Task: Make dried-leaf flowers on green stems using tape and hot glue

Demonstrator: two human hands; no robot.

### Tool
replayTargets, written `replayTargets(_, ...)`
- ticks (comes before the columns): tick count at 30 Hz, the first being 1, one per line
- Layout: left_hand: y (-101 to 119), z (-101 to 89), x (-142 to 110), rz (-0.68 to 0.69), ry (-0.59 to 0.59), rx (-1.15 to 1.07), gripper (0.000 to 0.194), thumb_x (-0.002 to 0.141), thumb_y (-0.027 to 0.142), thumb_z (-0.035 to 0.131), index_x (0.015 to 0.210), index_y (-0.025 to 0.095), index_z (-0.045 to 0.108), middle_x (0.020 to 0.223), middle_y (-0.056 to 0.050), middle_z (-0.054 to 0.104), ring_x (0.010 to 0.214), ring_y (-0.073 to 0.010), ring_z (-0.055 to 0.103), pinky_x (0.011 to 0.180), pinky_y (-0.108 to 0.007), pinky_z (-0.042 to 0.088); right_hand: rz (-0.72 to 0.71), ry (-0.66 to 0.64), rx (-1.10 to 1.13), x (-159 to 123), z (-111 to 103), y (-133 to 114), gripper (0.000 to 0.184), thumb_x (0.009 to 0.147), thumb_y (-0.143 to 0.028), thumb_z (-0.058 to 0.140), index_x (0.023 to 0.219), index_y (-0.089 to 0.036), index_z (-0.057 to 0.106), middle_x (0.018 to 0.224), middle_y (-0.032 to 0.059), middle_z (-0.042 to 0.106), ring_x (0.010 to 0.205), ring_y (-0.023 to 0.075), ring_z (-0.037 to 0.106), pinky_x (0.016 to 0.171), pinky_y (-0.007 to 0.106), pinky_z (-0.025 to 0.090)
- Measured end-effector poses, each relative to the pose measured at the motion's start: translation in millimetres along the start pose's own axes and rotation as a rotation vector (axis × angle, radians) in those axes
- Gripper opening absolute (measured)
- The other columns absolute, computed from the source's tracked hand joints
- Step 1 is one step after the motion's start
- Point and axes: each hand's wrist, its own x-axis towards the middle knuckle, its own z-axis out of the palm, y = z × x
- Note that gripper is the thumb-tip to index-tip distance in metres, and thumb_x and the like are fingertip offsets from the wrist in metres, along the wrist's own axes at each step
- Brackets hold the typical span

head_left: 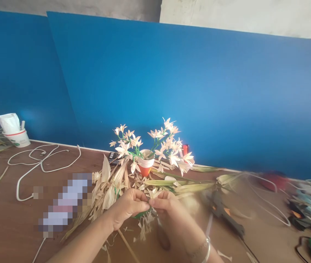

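Observation:
My left hand (pixel 131 205) and my right hand (pixel 169 205) meet fingertip to fingertip over the table. Both are closed in a pinch on a small pale husk flower (pixel 152 192), whose petals stick up between them. Its lower part is hidden by my fingers. Just beyond stands an orange and white paper cup (pixel 145 169) with sprays of pale flowers (pixel 172 148) on green stems. Dry husk strips (pixel 108 191) are heaped to the left of my hands, and small scraps (pixel 146 226) lie beneath them. Something green shows partly behind my left fingers.
A black glue gun (pixel 226 213) with a cord lies right of my hands. White cables (pixel 42 160) curl on the left near a white tub (pixel 18 138). Tools and bits crowd the right edge. A blue panel (pixel 199 91) rises behind the brown table (pixel 4 208).

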Motion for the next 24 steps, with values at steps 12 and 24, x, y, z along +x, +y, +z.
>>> replayTargets(12, -2.2, 6.3, 1.1, 0.048, 0.228, 0.236, 0.014, 0.063, 0.026, 0.064, 0.059, 0.015, 0.058, 0.049, 0.007, 0.043, 0.051, -0.0082, 0.033, 0.051, -0.024, 0.020, 0.049, 0.215, -0.104, 0.7, 1.6, -0.7, 0.029, 0.056, -0.028, 0.076, 0.052, -0.016, 0.050, 0.041, -0.0090, 0.035, 0.041, 0.0041, 0.021, 0.046, 0.026, 0.009)
replayTargets(24, 2.4, 6.1, -1.9, 0.009, 0.160, 0.144, 0.017, 0.059, 0.028, 0.068, 0.062, 0.014, 0.058, 0.052, 0.006, 0.051, 0.052, -0.0086, 0.039, 0.053, -0.024, 0.024, 0.055, 0.295, -0.079, -4.3, 12.3, -2.4, 0.029, 0.055, -0.024, 0.072, 0.048, -0.017, 0.045, 0.040, -0.0097, 0.031, 0.041, 0.0043, 0.021, 0.046, 0.026, 0.009)
